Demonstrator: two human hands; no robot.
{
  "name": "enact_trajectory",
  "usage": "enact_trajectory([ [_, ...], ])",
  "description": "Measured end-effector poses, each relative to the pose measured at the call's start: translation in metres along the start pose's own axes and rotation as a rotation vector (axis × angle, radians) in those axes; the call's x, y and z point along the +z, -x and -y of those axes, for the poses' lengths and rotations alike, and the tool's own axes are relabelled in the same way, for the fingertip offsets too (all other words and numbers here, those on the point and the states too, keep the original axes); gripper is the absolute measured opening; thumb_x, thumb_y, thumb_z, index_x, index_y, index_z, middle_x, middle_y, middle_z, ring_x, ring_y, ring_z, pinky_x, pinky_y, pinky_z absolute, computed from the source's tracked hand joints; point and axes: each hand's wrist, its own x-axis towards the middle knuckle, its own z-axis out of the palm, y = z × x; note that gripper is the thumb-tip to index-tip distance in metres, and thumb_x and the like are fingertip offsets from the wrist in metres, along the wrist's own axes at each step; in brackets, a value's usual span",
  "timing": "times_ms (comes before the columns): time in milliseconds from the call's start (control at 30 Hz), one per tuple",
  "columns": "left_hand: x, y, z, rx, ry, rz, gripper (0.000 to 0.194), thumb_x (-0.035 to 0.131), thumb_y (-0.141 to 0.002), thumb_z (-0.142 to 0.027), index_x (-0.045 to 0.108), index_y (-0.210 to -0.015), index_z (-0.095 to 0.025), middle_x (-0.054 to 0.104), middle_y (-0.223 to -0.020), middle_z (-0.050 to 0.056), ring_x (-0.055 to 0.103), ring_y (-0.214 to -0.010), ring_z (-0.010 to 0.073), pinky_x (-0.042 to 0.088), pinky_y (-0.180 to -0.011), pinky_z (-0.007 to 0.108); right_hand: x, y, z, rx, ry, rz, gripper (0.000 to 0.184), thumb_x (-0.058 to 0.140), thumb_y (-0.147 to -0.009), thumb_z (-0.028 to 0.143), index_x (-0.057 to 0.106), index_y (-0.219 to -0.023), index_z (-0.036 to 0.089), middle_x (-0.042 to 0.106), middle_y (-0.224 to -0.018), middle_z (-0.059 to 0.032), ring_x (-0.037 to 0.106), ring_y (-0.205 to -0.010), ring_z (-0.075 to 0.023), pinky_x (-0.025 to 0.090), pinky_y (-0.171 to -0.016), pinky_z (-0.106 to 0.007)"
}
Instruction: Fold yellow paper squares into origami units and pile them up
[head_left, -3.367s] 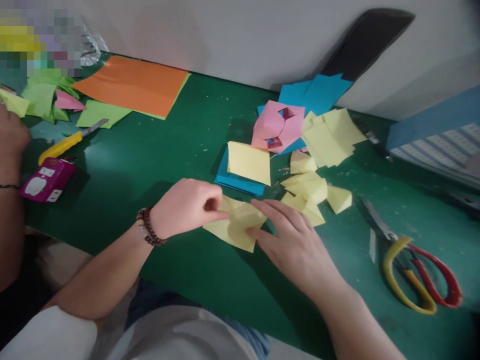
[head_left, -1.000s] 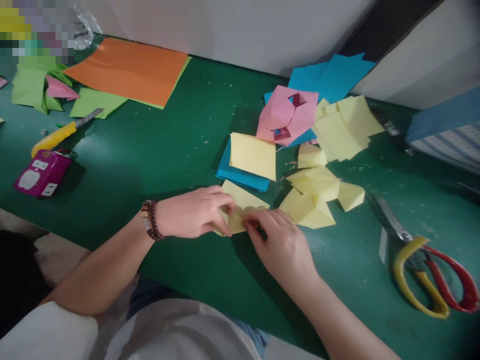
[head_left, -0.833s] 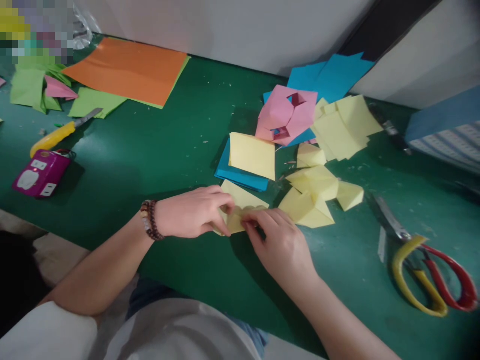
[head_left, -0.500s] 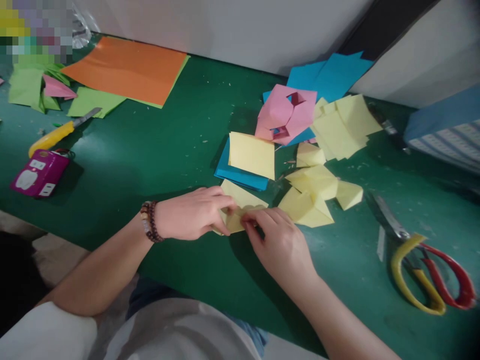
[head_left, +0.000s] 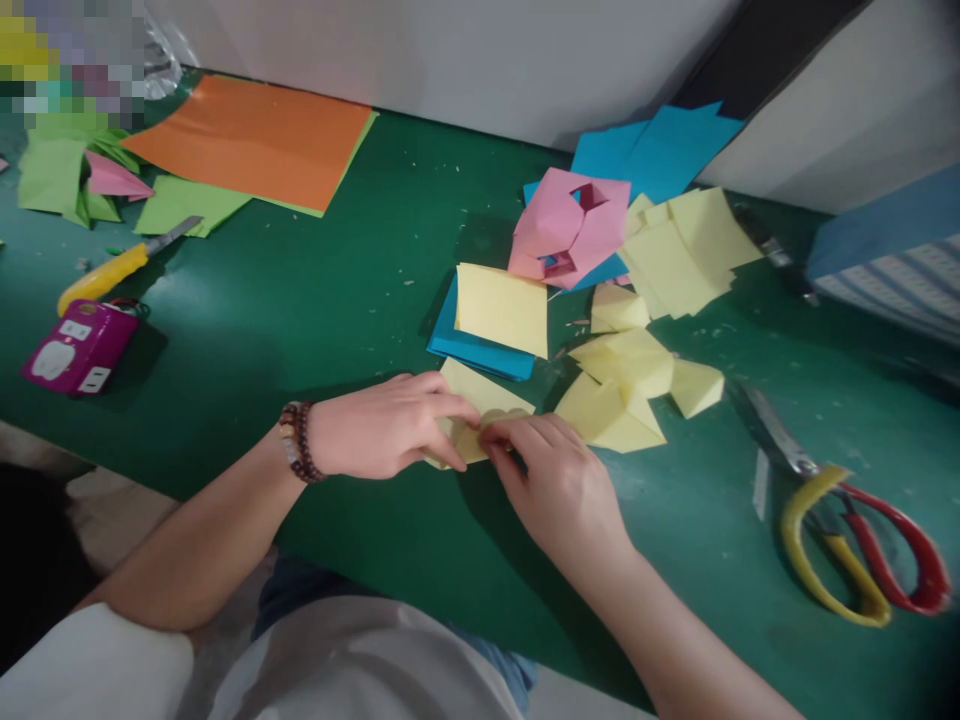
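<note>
The held sheet (head_left: 484,388) is pale yellow, the table (head_left: 315,280) green, the scissor handles (head_left: 846,565) red and yellow

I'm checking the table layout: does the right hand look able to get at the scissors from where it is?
Probably yes: the scissors lie off to the right hand's outer side, with nothing seen blocking their handles. It would likely have to leave the yellow paper first.

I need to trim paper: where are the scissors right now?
In the head view, the scissors lie on the green table at right, to the right of the right hand and folded yellow pieces.
</note>
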Motion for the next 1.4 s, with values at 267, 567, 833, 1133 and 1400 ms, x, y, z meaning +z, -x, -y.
enact_trajectory([
  [267, 0.000, 0.000, 0.001, -0.003, 0.030, 0.013, 0.038, 0.052, -0.086, -0.003, 0.068, -0.113, -0.025, 0.059, -0.128, 0.004, 0.046, -0.114, 0.0236, 0.040, -0.098, 0.039, 0.000, -0.001, 0.001, 0.003, -0.012, -0.010, 0.010, 0.054, -0.090, 0.018, 0.062, -0.084, 0.018, 0.068, -0.078, -0.0040, 0.059, -0.075, -0.0188, 0.046, -0.066, -0.030],
  [567, 0.000, -0.002, 0.001, -0.034, 0.059, 0.011, 0.037, 0.060, -0.080, -0.003, 0.066, -0.112, -0.020, 0.060, -0.129, 0.004, 0.047, -0.113, 0.0238, 0.040, -0.099, 0.039, 0.000, 0.000, 0.001, 0.007, 0.001, -0.009, 0.011, 0.053, -0.091, 0.020, 0.063, -0.085, 0.018, 0.068, -0.078, -0.0048, 0.060, -0.076, -0.0195, 0.047, -0.065, -0.031],
  [833, 0.000, -0.005, 0.000, -0.051, 0.064, -0.007, 0.018, 0.063, -0.086, -0.019, 0.071, -0.102, -0.021, 0.062, -0.125, 0.003, 0.049, -0.111, 0.0241, 0.040, -0.098, 0.040, -0.001, 0.000, 0.000, -0.031, 0.094, -0.023, 0.013, 0.053, -0.091, 0.022, 0.064, -0.085, 0.018, 0.065, -0.078, -0.0060, 0.056, -0.077, -0.0200, 0.046, -0.066, -0.032],
  [1133, 0.004, -0.008, -0.003, -0.070, 0.083, -0.089, 0.026, 0.050, -0.086, -0.008, 0.063, -0.106, -0.017, 0.067, -0.112, 0.006, 0.051, -0.102, 0.0225, 0.043, -0.090, 0.037, -0.004, -0.002, 0.008, -0.280, 0.258, -0.039, 0.024, 0.052, -0.092, 0.020, 0.057, -0.068, 0.019, 0.053, -0.062, -0.0017, 0.045, -0.063, -0.0163, 0.035, -0.058, -0.030],
  [1400, 0.007, -0.008, -0.001, -0.055, 0.081, -0.119, 0.026, 0.049, -0.085, -0.005, 0.063, -0.103, -0.016, 0.068, -0.110, 0.005, 0.051, -0.101, 0.0223, 0.043, -0.088, 0.036, 0.010, 0.002, 0.019, -0.354, 0.202, -0.041, 0.032, 0.049, -0.093, 0.016, 0.050, -0.061, 0.021, 0.051, -0.057, -0.0003, 0.045, -0.058, -0.0148, 0.033, -0.056, -0.030],
])
